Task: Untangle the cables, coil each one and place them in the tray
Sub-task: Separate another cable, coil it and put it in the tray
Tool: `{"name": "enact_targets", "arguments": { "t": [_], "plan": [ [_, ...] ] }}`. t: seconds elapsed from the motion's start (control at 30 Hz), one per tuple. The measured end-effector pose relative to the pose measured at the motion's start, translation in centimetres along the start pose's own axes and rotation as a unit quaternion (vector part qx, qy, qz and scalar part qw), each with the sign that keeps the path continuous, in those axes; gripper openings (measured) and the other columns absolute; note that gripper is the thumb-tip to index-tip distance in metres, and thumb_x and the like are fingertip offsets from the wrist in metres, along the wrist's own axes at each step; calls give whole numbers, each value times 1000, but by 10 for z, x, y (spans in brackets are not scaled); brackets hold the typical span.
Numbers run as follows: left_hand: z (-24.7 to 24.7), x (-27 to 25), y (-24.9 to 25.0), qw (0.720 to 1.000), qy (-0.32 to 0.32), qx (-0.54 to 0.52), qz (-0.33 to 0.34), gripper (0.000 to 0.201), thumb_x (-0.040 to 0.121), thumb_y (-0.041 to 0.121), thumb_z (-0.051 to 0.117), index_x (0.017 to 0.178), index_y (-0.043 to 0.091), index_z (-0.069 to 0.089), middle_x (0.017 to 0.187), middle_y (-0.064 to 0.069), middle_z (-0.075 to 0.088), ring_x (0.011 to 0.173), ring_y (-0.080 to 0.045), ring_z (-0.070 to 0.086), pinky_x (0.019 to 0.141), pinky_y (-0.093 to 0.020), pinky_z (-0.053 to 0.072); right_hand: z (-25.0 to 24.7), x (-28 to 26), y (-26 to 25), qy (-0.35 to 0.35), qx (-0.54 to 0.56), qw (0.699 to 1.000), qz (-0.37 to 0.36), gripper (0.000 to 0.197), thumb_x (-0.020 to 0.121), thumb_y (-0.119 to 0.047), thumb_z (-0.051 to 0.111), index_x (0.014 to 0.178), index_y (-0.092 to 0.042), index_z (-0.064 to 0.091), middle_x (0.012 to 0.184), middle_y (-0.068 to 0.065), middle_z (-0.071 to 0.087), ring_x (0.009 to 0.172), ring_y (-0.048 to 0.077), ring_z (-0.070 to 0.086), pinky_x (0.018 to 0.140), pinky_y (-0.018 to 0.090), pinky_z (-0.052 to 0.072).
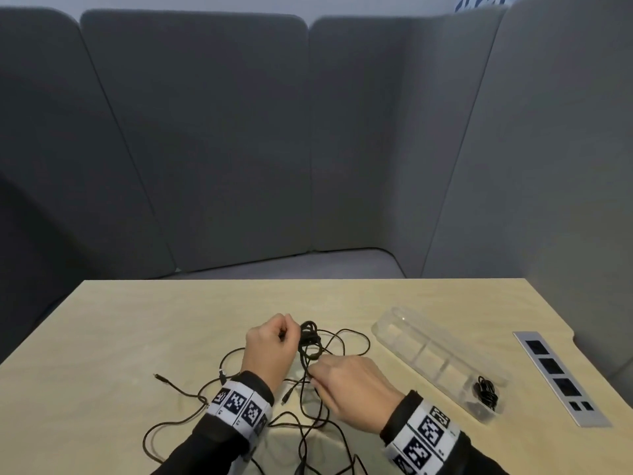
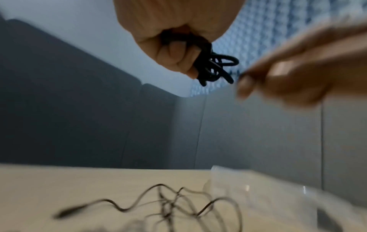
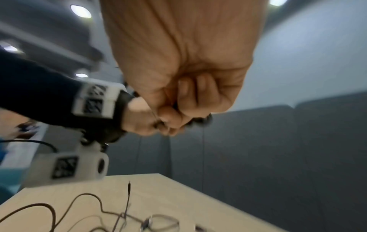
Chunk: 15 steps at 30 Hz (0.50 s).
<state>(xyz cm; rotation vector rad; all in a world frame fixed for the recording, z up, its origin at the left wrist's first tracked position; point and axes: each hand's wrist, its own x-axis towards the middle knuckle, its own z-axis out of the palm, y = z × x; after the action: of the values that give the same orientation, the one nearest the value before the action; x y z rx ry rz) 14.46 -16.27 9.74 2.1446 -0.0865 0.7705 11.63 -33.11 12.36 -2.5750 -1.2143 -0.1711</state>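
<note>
Thin black cables [image 1: 301, 402] lie tangled on the wooden table [image 1: 137, 323], loops trailing left and toward me. My left hand [image 1: 274, 337] is raised above the table, fingers curled round a small coiled bundle of black cable [image 1: 309, 339]; the left wrist view shows that coil [image 2: 214, 67] sticking out of the fist. My right hand [image 1: 342, 382] sits just right of and below it, fingertips pinching a strand of the same cable [image 1: 313, 373]. A clear compartmented tray [image 1: 428, 351] lies to the right, with one coiled black cable [image 1: 486, 390] in its nearest section.
A grey metal socket strip [image 1: 558, 375] is set into the table at the right edge. Grey padded booth walls [image 1: 308, 149] enclose the table on the far and right sides. A loose cable plug [image 1: 159, 377] lies at the left.
</note>
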Motion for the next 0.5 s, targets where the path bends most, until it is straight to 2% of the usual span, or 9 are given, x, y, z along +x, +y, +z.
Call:
{"name": "enact_targets", "arguments": {
  "t": [0.1,0.17,0.2,0.27,0.3,0.33,0.4,0.43,0.5],
  "plan": [
    [3,-10,-12,992,-103,5,77,33,86,24,48,54,19,41,41,3,34,40,-9,28,43,-16,24,-24,9,3,26,22,998,-60,11,90,-25,51,85,-19,58,77,-2,58,68,19,56,55,26,40],
    [5,-17,-15,985,-150,-47,75,29,85,23,50,58,20,43,44,6,34,43,-4,28,45,-17,26,-34,17,13,49,50,994,-82,9,89,-28,58,85,-23,65,73,-5,58,69,12,52,60,23,39],
    [6,-20,-13,982,-162,-78,57,29,85,25,50,57,18,46,46,8,34,45,-2,28,45,-17,26,-37,20,19,53,99,991,-74,11,87,-29,61,86,-22,69,73,-6,61,69,10,53,62,21,40],
    [8,-28,-5,974,-170,-149,-12,39,84,31,48,58,3,53,49,10,36,48,-3,31,47,-19,28,-36,24,31,57,267,962,-7,12,82,-28,70,85,-17,75,72,-7,65,68,6,58,65,20,46],
    [8,-30,0,968,-165,-182,-54,43,86,31,48,58,-1,53,49,10,37,48,-4,32,48,-19,28,-32,25,37,60,336,939,34,12,79,-24,73,84,-14,76,70,-9,65,68,5,60,65,20,48],
    [7,-31,6,960,-152,-213,-95,44,90,27,49,55,0,50,48,10,36,47,-5,33,48,-19,29,-25,25,42,65,381,920,66,10,79,-20,74,84,-11,76,69,-11,65,68,3,61,66,19,48],
    [5,-30,15,937,-123,-273,-178,45,97,13,46,52,10,42,44,9,34,39,-5,33,42,-19,30,-7,23,50,68,419,899,104,8,82,-12,70,87,-10,76,68,-13,64,69,1,60,68,18,46],
    [6,-28,18,920,-110,-303,-225,46,98,8,43,52,11,39,42,5,33,34,-7,32,37,-17,28,1,21,51,72,424,896,113,10,84,-11,67,88,-14,76,69,-14,63,69,-1,59,69,17,45],
    [10,-25,19,887,-73,-344,-301,45,98,6,41,54,8,37,44,-4,34,27,-11,31,32,-13,23,16,18,47,96,394,906,117,16,86,-14,61,84,-26,72,69,-20,59,67,-4,55,67,13,41]
  ]
}}
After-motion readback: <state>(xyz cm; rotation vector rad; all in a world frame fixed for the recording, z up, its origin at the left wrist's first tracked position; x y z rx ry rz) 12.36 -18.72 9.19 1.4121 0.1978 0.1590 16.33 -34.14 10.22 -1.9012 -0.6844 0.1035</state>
